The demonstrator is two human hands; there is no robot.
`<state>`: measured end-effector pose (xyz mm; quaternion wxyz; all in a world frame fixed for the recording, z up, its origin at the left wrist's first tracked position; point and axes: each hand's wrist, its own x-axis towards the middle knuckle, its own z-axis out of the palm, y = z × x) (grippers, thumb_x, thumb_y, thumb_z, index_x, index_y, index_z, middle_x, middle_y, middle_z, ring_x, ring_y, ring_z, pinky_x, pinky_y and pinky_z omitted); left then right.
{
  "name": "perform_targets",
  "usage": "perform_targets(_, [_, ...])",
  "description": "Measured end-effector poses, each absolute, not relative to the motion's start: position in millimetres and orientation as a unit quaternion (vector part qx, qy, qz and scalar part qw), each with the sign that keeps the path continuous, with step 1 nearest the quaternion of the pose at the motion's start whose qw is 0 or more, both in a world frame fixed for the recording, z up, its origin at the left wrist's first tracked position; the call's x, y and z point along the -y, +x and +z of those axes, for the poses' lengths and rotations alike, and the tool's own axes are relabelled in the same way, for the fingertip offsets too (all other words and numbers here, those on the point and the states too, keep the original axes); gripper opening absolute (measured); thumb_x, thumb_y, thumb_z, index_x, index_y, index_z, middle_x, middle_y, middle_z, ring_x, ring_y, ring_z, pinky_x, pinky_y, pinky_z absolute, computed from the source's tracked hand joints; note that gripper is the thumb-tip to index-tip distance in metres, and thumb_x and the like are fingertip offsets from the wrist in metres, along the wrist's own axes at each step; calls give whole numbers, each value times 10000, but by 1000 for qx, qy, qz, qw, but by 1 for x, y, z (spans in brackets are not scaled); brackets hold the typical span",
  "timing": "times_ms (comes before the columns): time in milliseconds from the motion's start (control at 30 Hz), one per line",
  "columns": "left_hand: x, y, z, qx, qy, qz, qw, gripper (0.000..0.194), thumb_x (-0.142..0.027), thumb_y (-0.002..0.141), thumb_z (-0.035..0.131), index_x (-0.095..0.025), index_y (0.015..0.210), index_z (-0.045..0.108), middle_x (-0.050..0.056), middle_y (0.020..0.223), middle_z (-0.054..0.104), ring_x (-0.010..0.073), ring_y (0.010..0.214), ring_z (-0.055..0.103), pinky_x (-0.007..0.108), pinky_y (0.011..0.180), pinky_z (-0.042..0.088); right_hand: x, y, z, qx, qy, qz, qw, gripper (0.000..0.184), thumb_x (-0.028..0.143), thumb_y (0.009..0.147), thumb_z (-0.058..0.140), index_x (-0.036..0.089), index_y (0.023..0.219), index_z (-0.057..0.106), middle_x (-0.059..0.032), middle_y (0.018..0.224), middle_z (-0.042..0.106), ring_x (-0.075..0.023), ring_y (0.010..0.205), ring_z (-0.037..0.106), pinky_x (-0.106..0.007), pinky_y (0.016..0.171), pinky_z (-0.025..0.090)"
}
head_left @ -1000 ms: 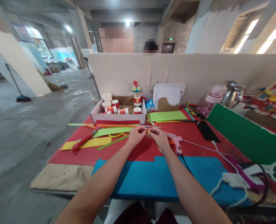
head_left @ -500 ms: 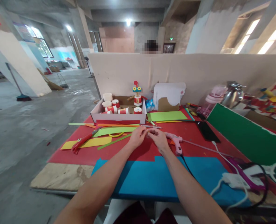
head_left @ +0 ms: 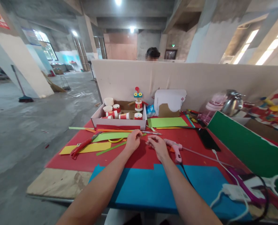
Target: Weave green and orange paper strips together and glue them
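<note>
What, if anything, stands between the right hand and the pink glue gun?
Nothing visible: the pink glue gun lies just right of the right hand, and its black cord runs off toward the person, not between them.

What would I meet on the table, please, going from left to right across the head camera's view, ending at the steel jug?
Red-handled tool, left hand, right hand, pink glue gun, black phone, steel jug.

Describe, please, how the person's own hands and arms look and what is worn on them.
The left hand and right hand wear no gloves. No watch, bracelet or sleeve shows. Rings are too small to tell.
</note>
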<state>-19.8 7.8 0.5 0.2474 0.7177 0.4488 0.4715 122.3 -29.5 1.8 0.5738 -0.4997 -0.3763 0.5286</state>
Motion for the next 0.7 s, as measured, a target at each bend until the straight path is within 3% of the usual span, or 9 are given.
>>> perform_targets(133, [-7, -20, 0, -465, 727, 438, 251, 214, -16, 583, 369, -187, 562, 496, -6, 588, 552, 141, 620, 514, 246, 642, 411, 28, 122, -3, 379, -506, 523, 572, 287, 385, 542, 749, 186, 701, 616, 10, 539, 635, -159, 525, 637, -232, 462, 449])
perform_targets(400, [-3, -17, -1, -464, 743, 414, 247, 241, -8, 622, 390, -183, 627, 555, 3, 645, 589, 144, 647, 535, 256, 654, 426, 33, 119, -2, 397, -485, 538, 564, 304, 412, 565, 746, 191, 724, 613, 25, 537, 616, -140, 526, 607, -263, 531, 482])
perform_targets(567, [-8, -11, 21, -447, 791, 401, 116, 191, -106, 785, 476, -189, 854, 633, 68, 879, 640, 204, 856, 537, 336, 784, 415, 32, 114, -2, 383, -488, 487, 615, 340, 512, 609, 715, 203, 602, 576, 37, 485, 556, -121, 475, 527, -262, 515, 459])
perform_targets(700, [-39, 10, 50, -368, 893, 257, -2, 200, -149, 817, 539, -170, 641, 630, 98, 693, 606, 251, 864, 509, 387, 794, 362, 30, 113, 0, 324, -484, 489, 649, 417, 587, 590, 714, 208, 569, 541, 38, 486, 533, -113, 438, 486, -257, 455, 432])
